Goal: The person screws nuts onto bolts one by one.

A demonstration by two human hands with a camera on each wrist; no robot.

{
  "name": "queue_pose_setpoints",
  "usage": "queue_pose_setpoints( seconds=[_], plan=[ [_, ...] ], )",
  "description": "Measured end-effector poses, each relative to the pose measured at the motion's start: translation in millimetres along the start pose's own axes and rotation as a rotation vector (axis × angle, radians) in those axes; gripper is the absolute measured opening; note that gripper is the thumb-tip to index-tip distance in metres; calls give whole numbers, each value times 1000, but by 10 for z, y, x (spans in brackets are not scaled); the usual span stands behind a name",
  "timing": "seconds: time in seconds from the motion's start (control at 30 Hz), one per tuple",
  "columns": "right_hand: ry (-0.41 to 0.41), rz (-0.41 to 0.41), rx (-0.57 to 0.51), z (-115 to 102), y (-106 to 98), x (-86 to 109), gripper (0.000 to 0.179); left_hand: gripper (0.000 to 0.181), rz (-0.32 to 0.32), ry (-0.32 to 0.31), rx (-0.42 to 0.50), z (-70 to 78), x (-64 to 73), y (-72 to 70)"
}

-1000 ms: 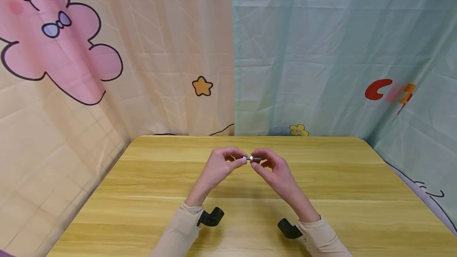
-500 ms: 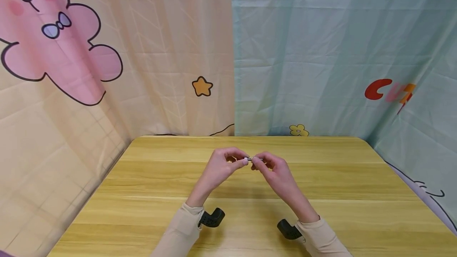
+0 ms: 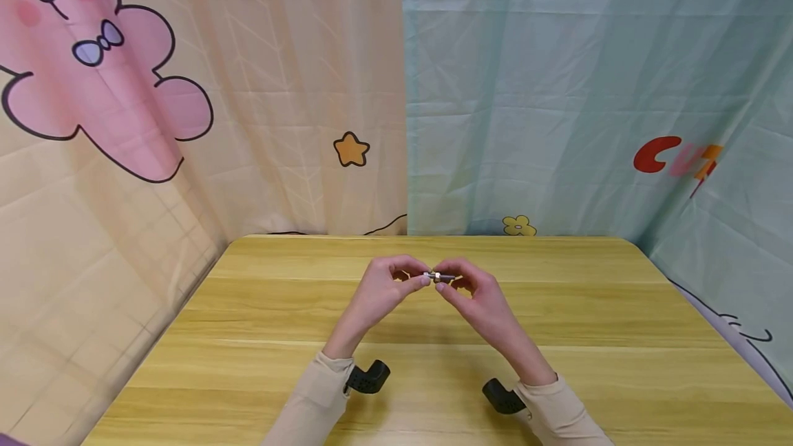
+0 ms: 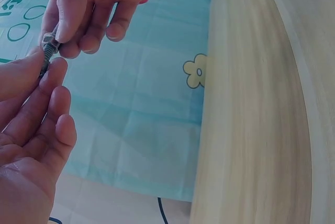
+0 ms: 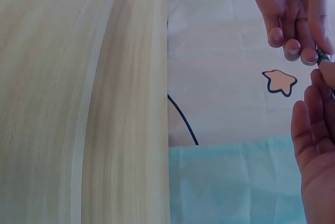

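A small metal bolt (image 4: pixel 47 54) with a visible thread lies roughly level between the two hands, held above the table. Around its shaft sits a hex nut (image 4: pixel 49 39). My left hand (image 3: pixel 385 288) pinches one end of the bolt between thumb and fingertips, which hide that end. On the nut are the thumb and forefinger of my right hand (image 3: pixel 476 293), and the shaft extends past the nut between those fingers. In the right wrist view most of the bolt is covered by fingers; only a bit of dark metal shows.
Beneath the hands is a light wooden table (image 3: pixel 396 398). Printed curtains (image 3: pixel 297 88) hang behind it and along both sides. A black wrist-camera mount (image 3: pixel 368 377) sits at the left cuff, another mount (image 3: pixel 502 396) at the right.
My right thumb first slid forward over the nut, covering it, and has since drawn back, so the nut shows again. My left hand keeps its grip almost still.
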State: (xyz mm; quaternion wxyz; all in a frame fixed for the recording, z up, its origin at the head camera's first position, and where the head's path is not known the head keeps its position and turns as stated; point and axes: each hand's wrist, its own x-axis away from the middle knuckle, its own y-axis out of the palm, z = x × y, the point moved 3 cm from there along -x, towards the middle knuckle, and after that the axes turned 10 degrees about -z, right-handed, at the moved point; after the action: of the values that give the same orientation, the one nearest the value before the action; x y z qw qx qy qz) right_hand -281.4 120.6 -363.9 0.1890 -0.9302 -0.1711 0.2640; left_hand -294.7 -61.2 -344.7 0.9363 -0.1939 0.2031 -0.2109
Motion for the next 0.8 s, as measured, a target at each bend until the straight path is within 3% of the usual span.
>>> queue_pose_setpoints(
  seconds=[0.27,0.5,0.6,0.8],
  plan=[
    [71,10,44,31,13,8,16,7,-21,36,4,-55,-8,0],
    [117,38,19,31,14,25,22,6,-29,43,-2,-37,-9,13],
    [102,56,7,35,5,24,24,6,-25,30,1,-39,-11,16],
    [-5,56,1,30,-1,8,27,8,-11,-3,19,-45,-7,9]
  ],
)
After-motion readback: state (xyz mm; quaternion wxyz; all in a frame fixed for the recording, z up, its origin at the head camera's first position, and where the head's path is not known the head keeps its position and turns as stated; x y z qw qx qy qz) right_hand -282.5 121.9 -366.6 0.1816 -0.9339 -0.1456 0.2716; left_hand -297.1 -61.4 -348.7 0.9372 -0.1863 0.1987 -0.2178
